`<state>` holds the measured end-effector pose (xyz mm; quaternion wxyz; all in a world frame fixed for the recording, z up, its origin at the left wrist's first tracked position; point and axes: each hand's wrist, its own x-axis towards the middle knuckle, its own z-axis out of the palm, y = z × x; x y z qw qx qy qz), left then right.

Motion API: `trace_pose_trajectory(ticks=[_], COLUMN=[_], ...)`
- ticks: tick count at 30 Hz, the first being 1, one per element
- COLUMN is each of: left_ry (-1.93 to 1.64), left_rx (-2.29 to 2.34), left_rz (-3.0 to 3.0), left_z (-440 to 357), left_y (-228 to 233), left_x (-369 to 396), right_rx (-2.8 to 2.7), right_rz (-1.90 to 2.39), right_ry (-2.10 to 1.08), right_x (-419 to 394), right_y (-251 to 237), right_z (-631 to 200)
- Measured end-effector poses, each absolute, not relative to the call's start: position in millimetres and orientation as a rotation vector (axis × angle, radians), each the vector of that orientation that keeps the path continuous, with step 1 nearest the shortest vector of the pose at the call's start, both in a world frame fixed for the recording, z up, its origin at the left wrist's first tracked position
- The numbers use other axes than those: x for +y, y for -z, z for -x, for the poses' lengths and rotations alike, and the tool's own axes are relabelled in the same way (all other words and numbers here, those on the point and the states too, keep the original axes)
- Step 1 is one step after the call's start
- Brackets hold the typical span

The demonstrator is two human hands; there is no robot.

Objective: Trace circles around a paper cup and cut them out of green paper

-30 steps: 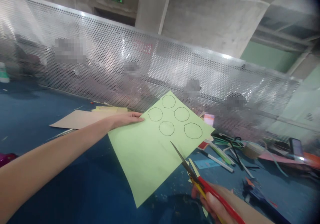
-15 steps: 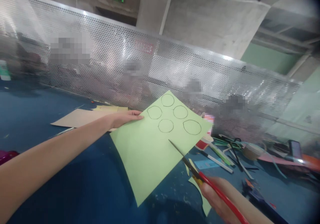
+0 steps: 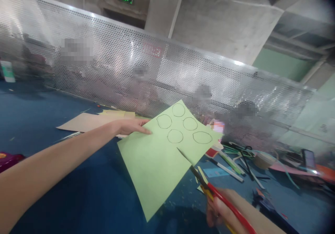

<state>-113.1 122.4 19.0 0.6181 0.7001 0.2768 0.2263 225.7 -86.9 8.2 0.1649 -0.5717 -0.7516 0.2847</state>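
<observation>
A sheet of light green paper (image 3: 149,171) with several circles drawn on its far half is tilted above the table. My left hand (image 3: 134,126) pinches its left edge, thumb on top and the other fingers mostly hidden beneath. My right hand (image 3: 222,209) grips red-and-yellow scissors (image 3: 206,184) by the handles at the lower right. One dark blade lies over the sheet, its tip just below the middle circle; the lower blade is hidden behind the paper.
Brown paper (image 3: 86,121) lies left of the sheet. To the right are a red-and-white cup (image 3: 213,151), pens (image 3: 227,169), a blue ruler-like strip (image 3: 216,172), tape (image 3: 263,160) and a phone (image 3: 309,159). A perforated metal screen (image 3: 110,63) stands behind the table.
The scissor handles have spread wider apart. The paper has shifted slightly down in view, and my left thumb now lies more plainly on top of it.
</observation>
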Motion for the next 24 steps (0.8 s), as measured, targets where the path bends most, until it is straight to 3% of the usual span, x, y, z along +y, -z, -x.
trace_pose_trajectory(ticks=[4,12,24], left_ry=[-0.527,-0.504,-0.519], left_rx=[0.642,0.611,0.597], left_rz=[-1.613,-1.618,-1.597], left_z=[113,113,115], left_y=[-24,-36,-47], left_x=[122,116,109], right_rx=[-1.951,-1.958,-2.028], right_rz=[1.68,1.707,1.773], right_ry=[-1.052,-1.211,-1.12], right_x=[-87,-83,-81], right_y=[-19,-35,-38], right_z=[-216,-210,-199])
